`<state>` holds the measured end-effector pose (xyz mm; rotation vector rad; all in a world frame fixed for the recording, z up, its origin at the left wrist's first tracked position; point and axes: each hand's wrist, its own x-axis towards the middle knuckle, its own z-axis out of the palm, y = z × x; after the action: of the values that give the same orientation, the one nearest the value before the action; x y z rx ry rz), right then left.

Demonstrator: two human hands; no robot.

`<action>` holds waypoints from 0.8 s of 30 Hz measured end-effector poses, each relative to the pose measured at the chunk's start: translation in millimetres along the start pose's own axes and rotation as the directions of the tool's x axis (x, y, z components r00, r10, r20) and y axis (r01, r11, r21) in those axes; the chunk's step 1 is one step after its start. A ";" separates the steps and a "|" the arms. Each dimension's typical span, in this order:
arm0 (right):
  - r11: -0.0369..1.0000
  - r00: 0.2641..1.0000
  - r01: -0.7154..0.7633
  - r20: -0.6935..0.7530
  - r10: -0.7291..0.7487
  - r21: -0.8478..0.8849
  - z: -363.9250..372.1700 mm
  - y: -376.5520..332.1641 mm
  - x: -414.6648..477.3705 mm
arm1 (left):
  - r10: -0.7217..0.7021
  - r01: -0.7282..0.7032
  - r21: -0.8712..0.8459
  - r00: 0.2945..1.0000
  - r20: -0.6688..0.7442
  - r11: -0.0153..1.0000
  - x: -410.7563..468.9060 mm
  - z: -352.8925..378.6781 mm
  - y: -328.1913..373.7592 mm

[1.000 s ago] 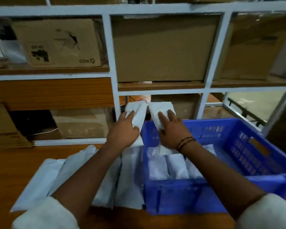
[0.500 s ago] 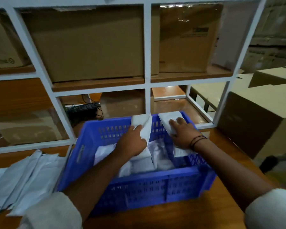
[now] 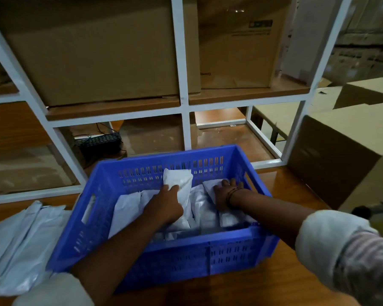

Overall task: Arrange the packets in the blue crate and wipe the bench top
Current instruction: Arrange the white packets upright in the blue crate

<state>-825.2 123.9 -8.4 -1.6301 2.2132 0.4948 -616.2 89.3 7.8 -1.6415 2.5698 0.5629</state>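
White metal shelf [image 3: 181,62] bars rise behind the wooden surface [image 3: 274,281] and carry two cardboard boxes [image 3: 97,51] side by side. A third box [image 3: 341,164] stands off to the right, cut by the frame edge. Behind the shelf's lower bay sits a black unit [image 3: 100,144] with cables, too dim to identify.

One blue crate [image 3: 208,259] stands mid-surface, and both hands reach into it. The left hand [image 3: 164,208] grips an upright packet [image 3: 179,182], thumb on its near face and fingers hidden behind it. That packet's top leans toward the crate's far wall, and its lower end is lost behind the hand. The right hand [image 3: 224,195], with a dark band [image 3: 231,193] at its wrist, lies palm down near the far right corner. Its fingers bend over the end of a corner packet [image 3: 208,187], of which only a white point shows. Other packets [image 3: 128,208] cover the crate floor. They overlap and are partly hidden by the forearms, so no exact count is possible, though at least four show.

Loose packets [image 3: 20,239], roughly four, lie on the surface just left of the crate. They overlap and are cut off at the left edge. Two pale sleeves [image 3: 341,250] end at mid forearm, blurred along the bottom.
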 end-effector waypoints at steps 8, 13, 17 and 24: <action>0.999 0.998 0.045 0.035 -0.044 -0.030 15.9 7.7 14.5 | 0.027 -0.031 0.041 0.995 0.100 0.999 8.2 11.1 -1.4; 0.991 0.990 0.137 -0.030 -0.137 0.003 17.1 0.1 14.0 | 0.028 -0.035 0.059 0.993 0.111 0.998 10.1 13.2 -1.8; 0.980 0.981 0.193 0.025 -0.192 -0.052 23.7 -3.5 17.7 | 0.031 -0.040 0.065 0.991 0.132 0.997 11.4 13.9 -5.4; 0.968 0.980 0.200 0.053 -0.194 -0.149 9.2 -5.0 17.6 | 0.025 -0.034 0.056 0.987 0.157 0.998 10.0 14.1 -3.6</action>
<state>-824.7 112.1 -25.1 -1.8788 2.0008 0.6482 -619.6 83.7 -8.6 -1.4806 2.4771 0.5869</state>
